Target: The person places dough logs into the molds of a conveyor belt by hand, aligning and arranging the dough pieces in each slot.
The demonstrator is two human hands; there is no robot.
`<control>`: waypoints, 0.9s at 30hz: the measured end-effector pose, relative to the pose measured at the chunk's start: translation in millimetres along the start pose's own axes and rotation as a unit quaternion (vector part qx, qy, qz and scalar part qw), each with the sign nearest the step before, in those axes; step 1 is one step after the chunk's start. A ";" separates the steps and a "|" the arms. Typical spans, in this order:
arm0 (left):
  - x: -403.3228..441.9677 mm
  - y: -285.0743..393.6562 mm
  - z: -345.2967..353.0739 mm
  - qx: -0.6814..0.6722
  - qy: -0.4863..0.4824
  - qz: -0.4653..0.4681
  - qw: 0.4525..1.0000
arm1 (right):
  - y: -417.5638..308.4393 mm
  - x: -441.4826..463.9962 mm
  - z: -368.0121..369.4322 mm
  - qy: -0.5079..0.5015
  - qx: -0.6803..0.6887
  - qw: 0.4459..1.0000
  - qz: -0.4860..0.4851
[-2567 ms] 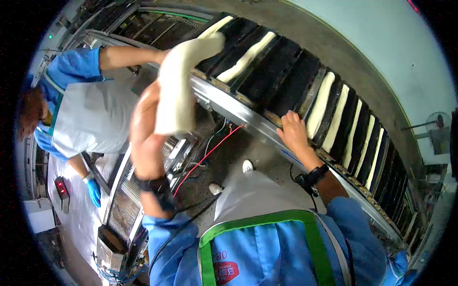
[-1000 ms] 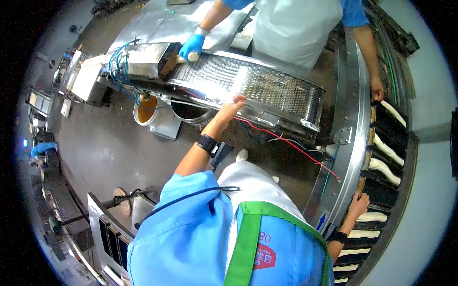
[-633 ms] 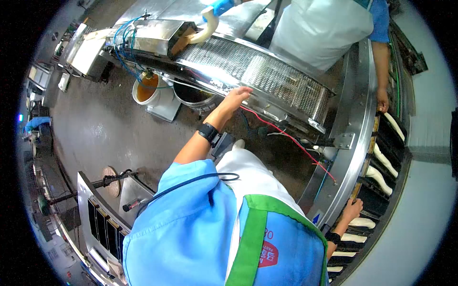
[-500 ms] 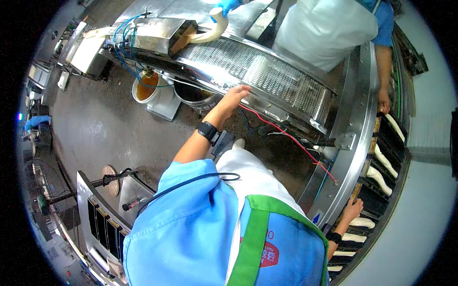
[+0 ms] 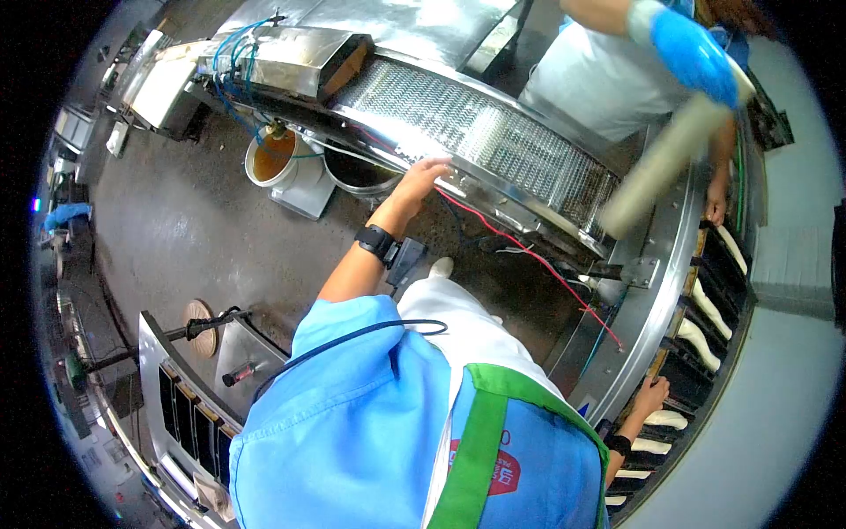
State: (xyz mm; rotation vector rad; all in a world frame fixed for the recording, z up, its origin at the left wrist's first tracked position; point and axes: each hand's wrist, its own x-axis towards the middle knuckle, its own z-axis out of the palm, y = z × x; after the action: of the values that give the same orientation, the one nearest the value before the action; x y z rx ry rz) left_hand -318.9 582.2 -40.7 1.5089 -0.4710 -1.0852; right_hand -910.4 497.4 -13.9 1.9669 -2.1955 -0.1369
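Observation:
My left hand point(image 5: 423, 183) rests on the near side rail of a wire-mesh conveyor point(image 5: 493, 132). Its fingers are stretched out and hold nothing. At the lower right, my right hand point(image 5: 650, 398) has its fingers curled over the end of a black tray point(image 5: 671, 384), one of several in a row. Pale dough strips point(image 5: 699, 344) lie in these trays, one of them point(image 5: 665, 420) just below my right hand. A co-worker's blue-gloved hand point(image 5: 696, 60) holds a long dough strip point(image 5: 665, 163), blurred by motion, above the conveyor's right end.
The co-worker's bare hand point(image 5: 716, 203) is by the trays. A curved metal rail point(image 5: 674, 256) runs beside them. Under the conveyor stand a white bucket of brown liquid point(image 5: 271, 163) and a dark-filled bucket point(image 5: 357, 176). A red wire point(image 5: 529, 256) hangs loose. Black molds point(image 5: 189, 414) stand at left.
The co-worker's gloved hand has carried the dough strip from the metal housing at the conveyor's left to its right end. My two hands stay where they were.

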 end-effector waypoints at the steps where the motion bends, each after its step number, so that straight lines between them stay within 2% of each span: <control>1: -7.5 12.7 3.5 0.007 0.022 0.004 1.000 | -3.8 -1.3 -4.3 -0.002 -0.004 1.000 0.011; 4: 5.8 7.2 -3.5 -0.038 0.054 0.007 0.998 | -5.5 -0.7 -7.3 -0.036 -0.017 0.999 0.028; 8: 11.2 11.8 -2.6 -0.022 0.080 -0.002 0.997 | 4.5 1.1 4.1 -0.040 -0.016 0.999 0.027; 18: 36.4 -7.6 -4.5 -0.028 0.066 -0.001 0.997 | 18.1 -2.2 21.2 -0.005 -0.024 0.998 0.050; 22: 51.0 -14.5 -3.2 0.018 0.052 0.023 0.998 | 13.9 -9.0 13.5 0.015 0.005 0.999 0.048; 25: 52.7 -13.5 1.6 0.033 0.080 0.017 0.996 | 1.2 -12.0 -4.6 -0.017 0.020 0.998 0.057; 27: 61.4 -24.6 2.1 0.021 0.089 0.013 0.996 | 0.7 -14.5 -3.6 0.005 0.017 0.999 0.049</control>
State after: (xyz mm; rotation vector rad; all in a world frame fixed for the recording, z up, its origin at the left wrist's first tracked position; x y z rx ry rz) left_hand -297.3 538.8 -85.8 1.6151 -0.3902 -0.9168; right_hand -908.9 512.1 -11.5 1.8676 -2.2984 -0.0758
